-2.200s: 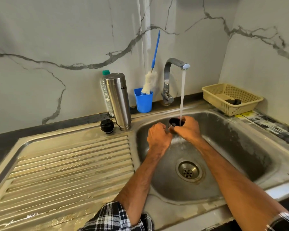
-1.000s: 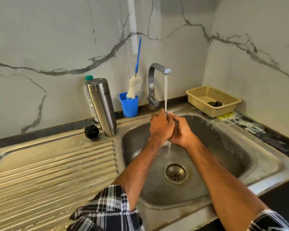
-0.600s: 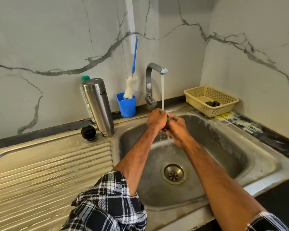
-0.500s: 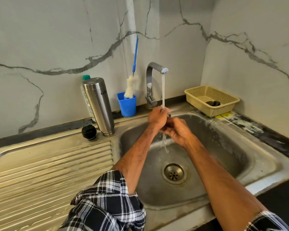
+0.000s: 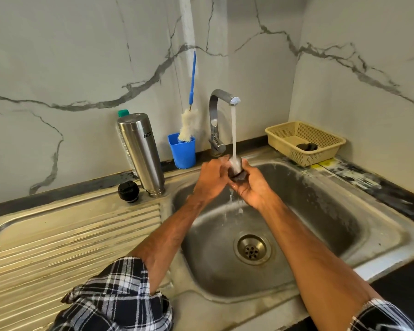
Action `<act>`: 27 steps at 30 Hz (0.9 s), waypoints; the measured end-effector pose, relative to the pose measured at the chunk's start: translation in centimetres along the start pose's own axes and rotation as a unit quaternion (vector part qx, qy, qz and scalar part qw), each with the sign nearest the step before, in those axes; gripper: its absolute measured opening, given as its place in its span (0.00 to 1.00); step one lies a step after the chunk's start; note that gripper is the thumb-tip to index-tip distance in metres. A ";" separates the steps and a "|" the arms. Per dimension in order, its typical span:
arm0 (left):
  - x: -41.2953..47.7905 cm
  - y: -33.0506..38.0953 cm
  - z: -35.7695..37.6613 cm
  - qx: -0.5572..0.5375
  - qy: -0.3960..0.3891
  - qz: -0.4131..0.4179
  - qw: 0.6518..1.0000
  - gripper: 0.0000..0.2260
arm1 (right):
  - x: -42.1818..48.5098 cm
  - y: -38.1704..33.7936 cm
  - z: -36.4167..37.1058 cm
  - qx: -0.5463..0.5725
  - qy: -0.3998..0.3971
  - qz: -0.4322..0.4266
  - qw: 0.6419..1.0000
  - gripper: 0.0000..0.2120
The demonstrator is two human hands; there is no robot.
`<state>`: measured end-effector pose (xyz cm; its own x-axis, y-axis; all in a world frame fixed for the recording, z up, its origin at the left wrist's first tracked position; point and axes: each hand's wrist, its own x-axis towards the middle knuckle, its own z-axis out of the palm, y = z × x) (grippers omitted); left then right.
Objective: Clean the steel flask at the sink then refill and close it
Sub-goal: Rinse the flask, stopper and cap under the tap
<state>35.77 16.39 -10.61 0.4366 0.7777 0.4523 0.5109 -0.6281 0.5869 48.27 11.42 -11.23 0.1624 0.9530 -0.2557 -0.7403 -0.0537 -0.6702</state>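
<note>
standing in the blue plastic cup at the back centre, a bottle brush is seen, white bristles down and blue handle leaned towards the marble wall. a dark crumpled item is held in the yellow mesh basket at the right; what it is cannot be made out. the sink basin in the middle of the frame is wetted by the stream of water falling from the chrome tap.

a plastic bottle with a green cap is mostly hidden behind the steel flask. both checked sleeves are cut off by the bottom edge. a small cap, steel above and black at its rim, is held under the stream above the basin and is largely covered by the hands. the fingers of the left hand are curled round it from the left, and the right hand is wrapped round it from below.

the steel flask is stood upright at the back of the ribbed drainboard, left of centre, just left of the basin and apart from both hands. its brushed body is shiny, with dark lettering printed near the top. whether its mouth is open cannot be told. a black stopper is set just beside its base, to the left.
</note>
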 end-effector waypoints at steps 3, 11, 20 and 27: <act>1.1 -0.2 -1.1 0.047 0.011 -0.030 0.998 0.09 | 0.3 -0.1 -0.1 -0.039 0.008 -0.036 0.999 0.17; 4.8 0.5 -1.8 -0.059 -0.045 -0.165 0.983 0.22 | 0.2 0.0 0.3 0.003 0.029 -0.008 1.000 0.17; 5.6 0.3 -0.8 -0.091 -0.062 -0.211 0.971 0.32 | -0.5 0.0 0.8 0.011 0.006 0.035 0.999 0.21; 6.6 0.8 -1.2 0.039 -0.127 -0.177 0.975 0.27 | -0.7 -0.1 0.9 0.042 -0.010 0.050 0.998 0.20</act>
<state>38.18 21.06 -6.31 0.3871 0.9210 0.0430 0.7130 -0.3285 0.6194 47.69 11.06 -10.34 0.0729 0.9499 -0.3040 -0.8038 -0.1245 -0.5818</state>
